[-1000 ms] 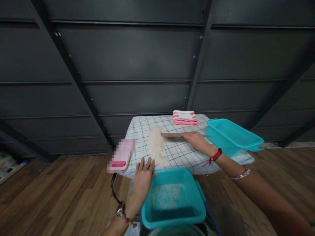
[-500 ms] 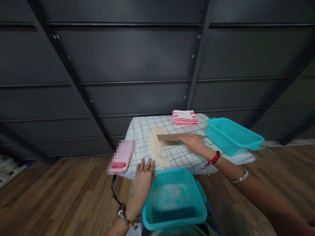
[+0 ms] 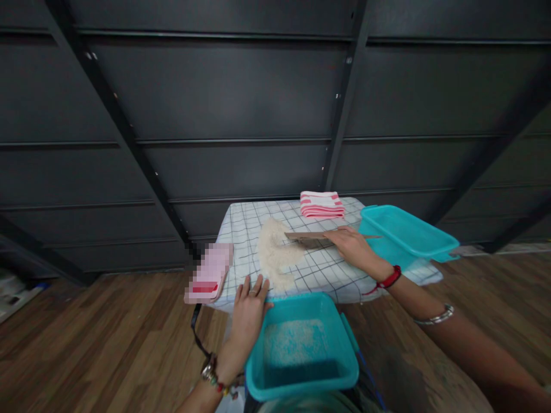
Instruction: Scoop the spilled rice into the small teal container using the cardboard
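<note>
My right hand grips a flat strip of brown cardboard over the checked cloth. The cardboard's left end reaches a spread heap of pale, rice-like grains. Close to me, below the table edge, is a turquoise plastic tub with a thin layer of the same grains on its bottom. My left hand lies with fingers outstretched at the near cloth edge, its thumb by the tub's left rim. It holds nothing.
A second turquoise tub stands at the table's right end. A folded pink-and-white towel lies at the back of the white checked cloth. A pink, partly pixelated phone-like object sits at the left edge. Behind rises a dark panelled wall.
My right hand and the cardboard have moved right, and the cardboard is tilted flatter. Grains now spread further right under its left end. My left hand stays beside the near tub.
</note>
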### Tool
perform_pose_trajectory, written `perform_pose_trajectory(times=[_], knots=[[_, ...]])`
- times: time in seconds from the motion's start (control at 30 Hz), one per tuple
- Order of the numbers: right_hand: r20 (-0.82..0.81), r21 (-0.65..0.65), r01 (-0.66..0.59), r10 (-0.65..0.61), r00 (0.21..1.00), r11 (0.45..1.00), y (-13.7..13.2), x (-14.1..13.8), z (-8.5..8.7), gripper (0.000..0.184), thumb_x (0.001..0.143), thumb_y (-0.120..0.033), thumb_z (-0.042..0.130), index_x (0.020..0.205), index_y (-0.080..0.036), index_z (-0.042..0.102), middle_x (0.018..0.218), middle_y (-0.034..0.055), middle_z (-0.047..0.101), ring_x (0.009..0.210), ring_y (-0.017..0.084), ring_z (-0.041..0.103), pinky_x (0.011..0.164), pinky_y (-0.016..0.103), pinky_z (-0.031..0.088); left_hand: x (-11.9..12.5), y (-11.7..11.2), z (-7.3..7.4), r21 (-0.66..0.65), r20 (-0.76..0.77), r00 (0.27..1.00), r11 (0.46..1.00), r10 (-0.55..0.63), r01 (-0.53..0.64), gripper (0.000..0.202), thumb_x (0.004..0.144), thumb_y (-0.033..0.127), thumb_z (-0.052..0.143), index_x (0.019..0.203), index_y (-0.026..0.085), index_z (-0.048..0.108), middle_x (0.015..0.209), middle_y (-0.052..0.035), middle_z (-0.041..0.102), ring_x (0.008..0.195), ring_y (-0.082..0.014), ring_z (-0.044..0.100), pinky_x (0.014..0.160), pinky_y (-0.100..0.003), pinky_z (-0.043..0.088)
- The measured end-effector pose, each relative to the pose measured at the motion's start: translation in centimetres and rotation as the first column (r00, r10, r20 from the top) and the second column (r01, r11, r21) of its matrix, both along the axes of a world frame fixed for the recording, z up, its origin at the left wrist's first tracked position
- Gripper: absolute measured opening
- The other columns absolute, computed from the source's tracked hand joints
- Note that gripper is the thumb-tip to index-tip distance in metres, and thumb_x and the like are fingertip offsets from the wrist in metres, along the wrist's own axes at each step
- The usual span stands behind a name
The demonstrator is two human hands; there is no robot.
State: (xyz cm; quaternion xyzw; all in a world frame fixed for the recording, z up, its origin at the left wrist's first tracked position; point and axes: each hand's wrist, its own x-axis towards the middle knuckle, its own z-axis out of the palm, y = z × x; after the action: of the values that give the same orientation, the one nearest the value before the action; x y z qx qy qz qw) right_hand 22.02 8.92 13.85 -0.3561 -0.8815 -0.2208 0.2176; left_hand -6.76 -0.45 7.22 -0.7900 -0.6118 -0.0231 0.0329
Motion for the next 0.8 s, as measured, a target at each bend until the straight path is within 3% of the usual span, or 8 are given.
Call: perform_pose_trajectory(times=[0.17,0.3,0.53,0.8], knots=[[0.034,-0.08,-0.035,0.038,0.999,0.996,-1.4,-0.7,-0.3,0.046,0.067,0.005,0.041,0.101,-0.015,0.066,0.096,0.0085,0.072,0.087,0.019,0.066,0.081,0.035,0.05,-0.2,0.1,-0.4,0.018,0.011,1.0,1.0,-0.019,0.019,0.048,0.085,0.022,0.056,0.133,0.023,0.048,0.138,-0.0106,0.049,0.131,-0.033,0.039,0.101,-0.05,0.04],[0.035,-0.061,-0.082,0.084,0.996,0.995,-2.6,-0.2,0.3,0.048,0.067,0.005,0.041,0.103,-0.014,0.065,0.095,0.0084,0.072,0.085,0.019,0.065,0.081,0.034,0.05,-0.4,0.1,-0.6,0.049,0.025,0.999,0.998,-0.036,0.035,0.047,0.086,0.023,0.055,0.132,0.023,0.049,0.137,-0.0109,0.051,0.13,-0.0332,0.041,0.101,-0.05,0.04],[0.061,-0.037,0.066,-0.064,0.996,0.997,-1.8,-0.1,0.6,0.044,0.069,0.006,0.039,0.101,-0.011,0.064,0.091,0.0109,0.072,0.078,0.02,0.065,0.078,0.035,0.05,-0.3,0.0,-0.5,0.038,0.022,1.0,0.999,-0.021,0.02,0.048,0.085,0.024,0.057,0.132,0.022,0.049,0.137,-0.0108,0.051,0.13,-0.0336,0.04,0.101,-0.05,0.04],[0.056,-0.079,-0.06,0.065,0.996,0.995,-3.2,-0.7,-0.2,0.045,0.067,0.005,0.039,0.1,-0.012,0.065,0.092,0.0098,0.072,0.085,0.019,0.066,0.083,0.034,0.049,-0.1,0.0,-0.1,0.035,0.017,1.0,0.999,-0.022,0.021,0.048,0.084,0.023,0.058,0.132,0.021,0.05,0.137,-0.0112,0.051,0.13,-0.0347,0.041,0.1,-0.049,0.041]])
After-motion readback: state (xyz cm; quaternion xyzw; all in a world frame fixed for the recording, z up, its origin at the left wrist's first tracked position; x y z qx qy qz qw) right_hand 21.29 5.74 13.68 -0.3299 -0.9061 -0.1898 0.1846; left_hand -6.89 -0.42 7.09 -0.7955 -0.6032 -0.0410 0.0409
